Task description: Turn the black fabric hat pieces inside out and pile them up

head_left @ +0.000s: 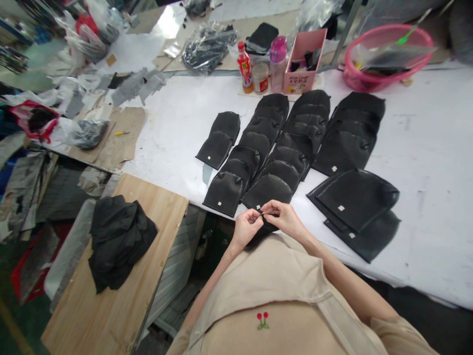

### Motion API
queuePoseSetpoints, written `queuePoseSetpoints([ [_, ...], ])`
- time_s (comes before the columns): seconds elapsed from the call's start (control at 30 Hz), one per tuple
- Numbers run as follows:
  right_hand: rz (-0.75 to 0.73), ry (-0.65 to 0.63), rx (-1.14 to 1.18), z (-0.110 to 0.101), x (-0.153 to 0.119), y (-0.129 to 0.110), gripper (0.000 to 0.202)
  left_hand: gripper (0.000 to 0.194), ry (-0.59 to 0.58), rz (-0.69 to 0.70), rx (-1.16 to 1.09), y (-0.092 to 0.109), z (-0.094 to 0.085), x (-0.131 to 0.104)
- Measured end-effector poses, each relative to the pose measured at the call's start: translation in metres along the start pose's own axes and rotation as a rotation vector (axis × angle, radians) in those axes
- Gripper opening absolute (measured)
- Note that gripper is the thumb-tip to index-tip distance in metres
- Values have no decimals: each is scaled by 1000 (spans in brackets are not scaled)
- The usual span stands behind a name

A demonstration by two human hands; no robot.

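My left hand point(247, 228) and my right hand point(283, 217) meet at the table's front edge, close to my apron. Both are closed, pinching the edge of a black leather-like piece point(264, 230) between fingertips. Most of that piece hangs below my fingers, partly hidden by the hands and apron. Just beyond, overlapping rows of similar black pieces point(271, 190) lie on the white table, several with a small white tag. To the right of my right hand, a looser stack of black pieces point(360, 197) lies at an angle.
Along the back stand a red-capped bottle point(244, 68), a glass jar point(260, 79), a pink-lidded bottle point(278, 64), a pink box point(301, 81) and a pink basin point(388, 59). At left, black cloth point(118, 241) lies on a wooden board point(162, 212). A yellow cutter point(121, 133) rests on cardboard.
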State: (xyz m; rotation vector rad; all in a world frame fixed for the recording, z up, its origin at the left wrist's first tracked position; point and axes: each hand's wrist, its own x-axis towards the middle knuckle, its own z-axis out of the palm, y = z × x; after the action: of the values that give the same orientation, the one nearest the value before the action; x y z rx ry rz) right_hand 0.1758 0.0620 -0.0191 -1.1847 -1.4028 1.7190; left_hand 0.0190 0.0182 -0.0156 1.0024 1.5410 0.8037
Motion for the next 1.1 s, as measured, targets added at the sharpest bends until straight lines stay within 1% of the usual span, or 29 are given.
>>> queuePoseSetpoints([
  [0.1,11,-120,33,-11,-1,3,20,16,3,-20,-27,1,-1,-1],
  [0.17,-12,-218,11,-19,-3,4,22,16,-1,-29,-44,1,-1,-1],
  [0.23,-48,-269,-14,-24,-6,4,25,16,-8,-26,-46,2,-1,-2],
  [0.37,-83,-218,-19,-28,-11,3,36,17,-7,-23,-53,2,-1,-1],
  [0.43,-119,-218,-89,-28,-12,3,32,17,-6,-19,-61,0,-1,-1],
  [0.53,-196,-238,-236,-28,-12,3,18,17,-15,3,-68,-2,-1,-1],
  [0.6,-236,-248,-278,-26,-13,4,12,17,-23,11,-73,-3,-1,0],
  [0.67,-263,-248,-272,-23,-14,3,9,17,-40,16,-76,-4,-2,0],
  [0.87,-316,-117,-211,-9,-17,3,9,17,-86,39,-96,-4,-7,4],
  [0.93,-321,-142,-238,-10,-17,3,5,17,-89,44,-96,-5,-8,4],
  [0.97,-324,-168,-264,-12,-16,3,6,17,-82,43,-98,-6,-9,5],
  [1.07,-341,-226,-360,-20,-17,3,33,18,-40,34,-114,-10,-10,5],
  [1.1,-346,-225,-394,-22,-17,4,38,18,-30,32,-118,-11,-10,5],
])
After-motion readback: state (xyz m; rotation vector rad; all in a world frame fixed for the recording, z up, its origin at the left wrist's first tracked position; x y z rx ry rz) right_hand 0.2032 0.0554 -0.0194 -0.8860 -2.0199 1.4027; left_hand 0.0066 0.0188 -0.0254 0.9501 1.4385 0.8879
